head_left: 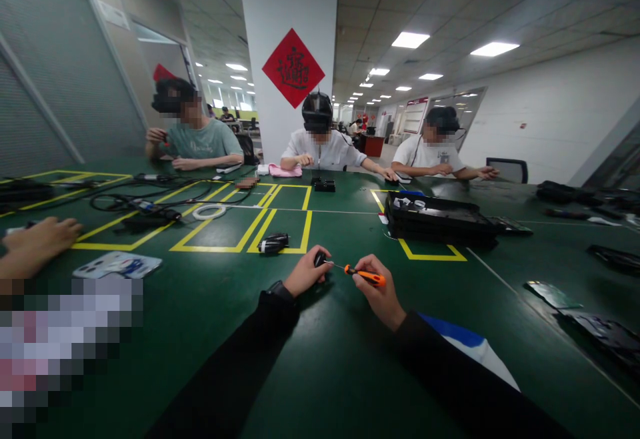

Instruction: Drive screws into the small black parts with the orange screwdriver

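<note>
My right hand [379,292] is closed round the handle of an orange and black screwdriver [369,275]. Its thin shaft points left, and the tip meets or nearly meets a small black piece [319,259]; contact is hard to make out. That piece, rounded and dark, is gripped by my left hand [304,273], whose fingers hide much of it. Both hands are low over the green table [320,345]. Just beyond my left hand lie black rounded parts [273,243] with pale marks, side by side.
Stacked black trays [435,215] stand ahead right. A phone [119,265] lies left, near another person's hand [43,242]. Black cables [145,205] and a white cable coil [209,211] lie beyond. A blue and white cloth or bag [473,345] is beside my right sleeve. Three people sit opposite.
</note>
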Motion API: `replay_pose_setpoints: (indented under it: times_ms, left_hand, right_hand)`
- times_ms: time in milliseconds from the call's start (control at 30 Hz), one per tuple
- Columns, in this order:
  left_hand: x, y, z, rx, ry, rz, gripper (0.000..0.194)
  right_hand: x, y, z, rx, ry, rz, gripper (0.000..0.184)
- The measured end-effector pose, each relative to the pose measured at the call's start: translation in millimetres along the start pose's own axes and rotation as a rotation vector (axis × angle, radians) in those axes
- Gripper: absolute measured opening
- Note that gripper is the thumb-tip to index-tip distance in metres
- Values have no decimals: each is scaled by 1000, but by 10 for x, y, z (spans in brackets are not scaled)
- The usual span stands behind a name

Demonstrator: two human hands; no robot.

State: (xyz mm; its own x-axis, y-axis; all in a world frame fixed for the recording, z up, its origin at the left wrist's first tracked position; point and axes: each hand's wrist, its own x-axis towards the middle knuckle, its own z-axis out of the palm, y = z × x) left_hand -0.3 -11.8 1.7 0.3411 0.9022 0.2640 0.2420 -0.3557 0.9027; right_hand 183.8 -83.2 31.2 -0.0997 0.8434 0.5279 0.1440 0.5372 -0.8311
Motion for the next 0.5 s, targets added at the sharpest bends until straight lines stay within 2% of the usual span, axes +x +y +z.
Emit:
replay_pose_setpoints:
  times_ms: [133, 267, 367, 500]
  left_hand:
    - [-3, 17, -3, -9, -1, -2, 31]
    - [-10, 27, 0, -15, 3, -3, 30]
    - [-11, 26, 3, -19, 1, -10, 30]
    - [-10, 28, -1, -12, 5, -20, 31]
  right_hand:
    - [33, -46, -24, -90, -23, -89, 6]
    - [25, -72, -11, -35, -20, 16, 17]
    - [2, -38, 0, 42, 15, 120, 17]
    - [15, 13, -6, 58, 72, 59, 8]
